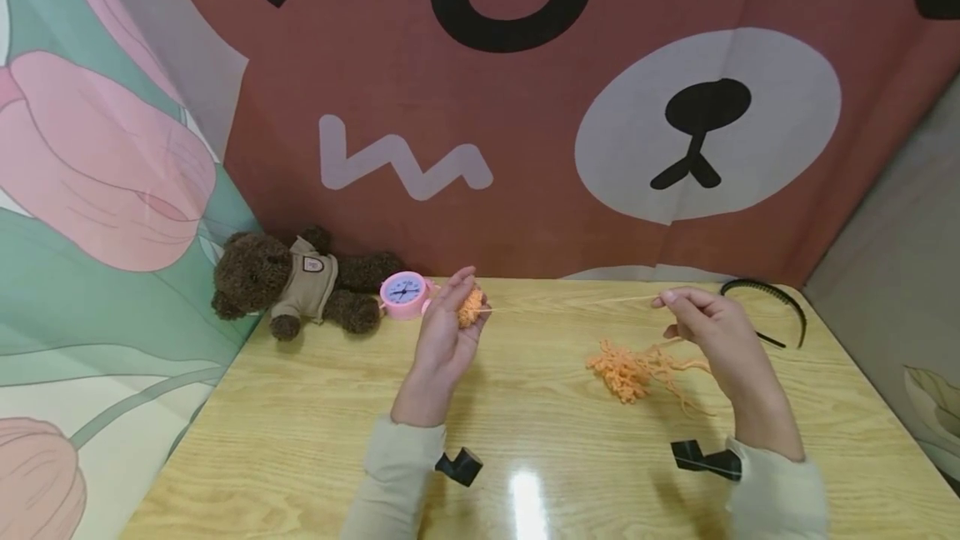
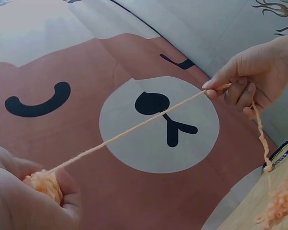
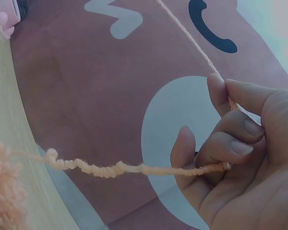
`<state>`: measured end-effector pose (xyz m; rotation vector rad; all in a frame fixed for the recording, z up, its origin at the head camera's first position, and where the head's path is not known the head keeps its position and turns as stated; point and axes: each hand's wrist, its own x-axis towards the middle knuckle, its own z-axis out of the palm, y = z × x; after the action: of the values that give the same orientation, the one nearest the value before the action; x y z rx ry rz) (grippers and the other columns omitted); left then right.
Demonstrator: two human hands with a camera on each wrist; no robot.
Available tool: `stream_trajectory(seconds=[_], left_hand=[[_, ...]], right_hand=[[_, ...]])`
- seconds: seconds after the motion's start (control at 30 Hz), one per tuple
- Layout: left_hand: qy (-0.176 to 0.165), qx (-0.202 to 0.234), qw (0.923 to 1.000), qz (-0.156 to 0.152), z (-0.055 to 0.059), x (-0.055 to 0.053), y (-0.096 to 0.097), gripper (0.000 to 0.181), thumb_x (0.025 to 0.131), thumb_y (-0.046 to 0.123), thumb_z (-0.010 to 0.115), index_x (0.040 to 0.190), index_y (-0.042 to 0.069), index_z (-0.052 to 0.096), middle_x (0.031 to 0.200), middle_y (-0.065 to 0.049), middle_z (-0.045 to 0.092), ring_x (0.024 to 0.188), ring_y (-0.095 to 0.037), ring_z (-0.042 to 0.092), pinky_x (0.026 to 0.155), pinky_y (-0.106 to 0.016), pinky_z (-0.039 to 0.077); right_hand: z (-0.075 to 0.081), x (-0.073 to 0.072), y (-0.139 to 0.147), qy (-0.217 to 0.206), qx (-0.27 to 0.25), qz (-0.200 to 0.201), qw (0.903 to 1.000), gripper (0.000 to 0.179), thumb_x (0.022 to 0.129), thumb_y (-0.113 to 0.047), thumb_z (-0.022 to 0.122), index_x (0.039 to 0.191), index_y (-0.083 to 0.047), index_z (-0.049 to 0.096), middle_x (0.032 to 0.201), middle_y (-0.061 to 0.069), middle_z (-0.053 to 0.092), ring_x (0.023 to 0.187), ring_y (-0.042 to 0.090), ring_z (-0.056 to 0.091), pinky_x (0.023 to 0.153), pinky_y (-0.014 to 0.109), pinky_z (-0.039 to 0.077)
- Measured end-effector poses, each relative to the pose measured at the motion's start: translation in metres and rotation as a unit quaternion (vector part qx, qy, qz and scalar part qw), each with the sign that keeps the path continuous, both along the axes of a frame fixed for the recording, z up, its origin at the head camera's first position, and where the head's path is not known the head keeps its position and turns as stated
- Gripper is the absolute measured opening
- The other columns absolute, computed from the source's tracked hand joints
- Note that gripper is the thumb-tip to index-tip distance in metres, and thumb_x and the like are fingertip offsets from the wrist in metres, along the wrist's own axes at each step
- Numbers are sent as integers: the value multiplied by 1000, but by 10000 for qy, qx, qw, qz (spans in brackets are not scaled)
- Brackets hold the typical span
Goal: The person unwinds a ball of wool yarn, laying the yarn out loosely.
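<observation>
My left hand holds a small ball of orange yarn, with the fingers around it; in the left wrist view the ball shows between thumb and palm. A taut yarn strand runs from the ball across to my right hand. There the thumb and index finger pinch it, and the other fingers curl over the yarn, as the right wrist view shows. From that hand a crinkly length of yarn leads down to a loose orange yarn heap on the wooden table.
At the back left a brown teddy bear lies on its side, next to a pink alarm clock. A black headband rests at the back right. Printed cloth hangs behind the table. Each wrist carries a black camera mount.
</observation>
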<state>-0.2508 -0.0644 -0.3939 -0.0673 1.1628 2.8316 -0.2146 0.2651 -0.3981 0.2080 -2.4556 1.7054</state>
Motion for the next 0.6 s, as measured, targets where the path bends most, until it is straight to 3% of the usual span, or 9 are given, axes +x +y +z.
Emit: stream_trajectory(seconds=[0.17,0.4,0.5,0.6], left_hand=[[16,43,9999,119,1,-1,0,21,101,-4,51,113,11,58,96,0,58,85,-11,57,76,-20,51],[-22,242,9996,-164,2,0,-3,24,103,-3,46,121,10,55,107,-3,60,94,-12,64,80,-21,57],[-95,298,9995,-49,1,-1,-5,20,105,0,45,117,11,54,108,-3,58,92,-10,62,76,-18,56],[-142,426,9987,235,2,-3,-9,17,106,1,44,116,11,52,108,-4,56,93,-11,61,77,-16,56]], right_hand=[[0,-1,0,26,-119,19,9999,33,106,-37,51,112,-11,71,59,-1,36,75,21,44,75,27,58],[0,0,4,-28,-238,-198,9995,32,105,-38,53,112,-12,71,61,-2,35,68,22,41,72,25,58],[0,2,10,-5,-589,-415,9974,30,104,-38,56,110,-13,71,61,-3,34,65,20,39,71,22,58],[0,3,16,69,-1304,-605,9896,26,102,-35,60,107,-13,73,61,-3,37,62,18,36,68,20,56]])
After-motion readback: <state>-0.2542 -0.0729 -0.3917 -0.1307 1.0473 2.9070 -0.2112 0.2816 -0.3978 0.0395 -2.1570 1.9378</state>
